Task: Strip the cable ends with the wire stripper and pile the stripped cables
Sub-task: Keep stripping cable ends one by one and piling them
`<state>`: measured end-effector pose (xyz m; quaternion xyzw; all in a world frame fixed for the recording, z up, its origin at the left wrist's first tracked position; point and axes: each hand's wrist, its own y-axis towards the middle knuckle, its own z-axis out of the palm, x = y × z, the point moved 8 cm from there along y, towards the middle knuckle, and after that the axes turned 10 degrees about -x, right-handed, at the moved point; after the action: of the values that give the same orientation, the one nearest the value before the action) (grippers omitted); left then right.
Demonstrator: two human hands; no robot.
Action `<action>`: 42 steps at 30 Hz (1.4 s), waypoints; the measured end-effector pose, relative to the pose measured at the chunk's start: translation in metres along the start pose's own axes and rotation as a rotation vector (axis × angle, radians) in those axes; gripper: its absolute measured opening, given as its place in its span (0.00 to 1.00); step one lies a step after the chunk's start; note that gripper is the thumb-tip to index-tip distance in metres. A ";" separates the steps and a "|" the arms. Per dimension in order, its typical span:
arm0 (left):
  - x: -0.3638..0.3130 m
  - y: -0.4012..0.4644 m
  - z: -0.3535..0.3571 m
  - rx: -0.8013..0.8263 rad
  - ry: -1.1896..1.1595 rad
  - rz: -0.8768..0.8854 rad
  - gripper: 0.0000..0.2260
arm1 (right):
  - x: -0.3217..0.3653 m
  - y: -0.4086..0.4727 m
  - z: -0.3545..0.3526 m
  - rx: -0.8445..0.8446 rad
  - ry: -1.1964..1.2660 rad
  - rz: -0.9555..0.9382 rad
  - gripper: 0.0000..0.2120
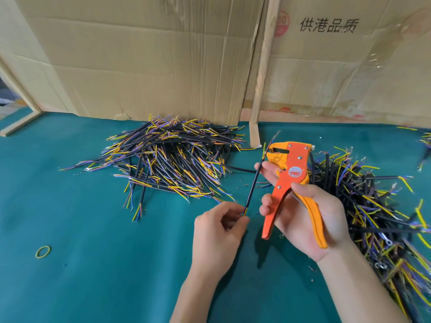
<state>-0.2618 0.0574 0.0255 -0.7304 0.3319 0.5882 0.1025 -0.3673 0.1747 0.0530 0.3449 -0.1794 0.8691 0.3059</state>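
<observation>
My right hand (305, 213) grips the orange wire stripper (291, 180) by its handles, jaws pointing up and left. One black cable (253, 185) runs slanted from my left hand (219, 231), which pinches its lower end, up to the stripper's jaws. Thin coloured wires fan out of the cable's top end beside the jaws. A big pile of black cables (172, 159) with yellow, blue and brown ends lies behind my left hand. A second cable pile (373, 206) spreads to the right of my right hand.
Green cloth covers the table (81, 229). A yellow-green rubber band (43, 251) lies at the front left. Cardboard walls (151, 61) and a wooden post (262, 73) close off the back. Small scraps of insulation dot the cloth near my hands.
</observation>
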 end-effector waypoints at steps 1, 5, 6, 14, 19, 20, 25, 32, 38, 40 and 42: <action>-0.001 0.000 0.000 0.003 0.017 0.012 0.09 | 0.001 0.000 0.000 0.013 0.013 -0.004 0.29; -0.001 0.000 -0.003 -0.025 0.039 0.031 0.07 | 0.006 -0.002 0.002 0.054 0.034 -0.027 0.29; -0.001 0.000 -0.003 -0.031 0.046 0.039 0.07 | 0.008 -0.002 0.002 0.059 0.038 -0.031 0.30; -0.004 -0.002 0.006 0.095 0.051 0.090 0.07 | 0.009 -0.003 0.001 0.052 0.023 -0.031 0.31; -0.007 0.011 -0.001 -0.023 -0.277 -0.097 0.13 | -0.006 -0.003 0.014 0.080 -0.091 0.011 0.38; -0.005 0.014 -0.003 -0.051 -0.363 -0.145 0.13 | -0.013 -0.003 0.017 0.083 -0.117 0.032 0.37; 0.008 0.018 -0.010 -0.110 -0.524 -0.200 0.11 | -0.049 -0.004 0.033 0.082 -0.253 0.161 0.28; 0.020 0.022 -0.014 -0.140 -0.645 -0.268 0.09 | -0.058 -0.004 0.034 0.054 -0.254 0.165 0.28; 0.020 0.020 -0.007 -0.083 -0.750 -0.311 0.03 | -0.061 -0.001 0.029 -0.007 -0.202 0.154 0.26; 0.020 0.019 -0.005 -0.062 -0.783 -0.326 0.03 | -0.062 -0.001 0.030 -0.002 -0.178 0.151 0.25; 0.019 0.019 -0.004 -0.054 -0.794 -0.326 0.02 | -0.062 0.000 0.030 -0.002 -0.175 0.151 0.26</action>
<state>-0.2684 0.0335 0.0136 -0.4928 0.1314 0.8082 0.2945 -0.3169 0.1340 0.0299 0.4046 -0.2318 0.8561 0.2230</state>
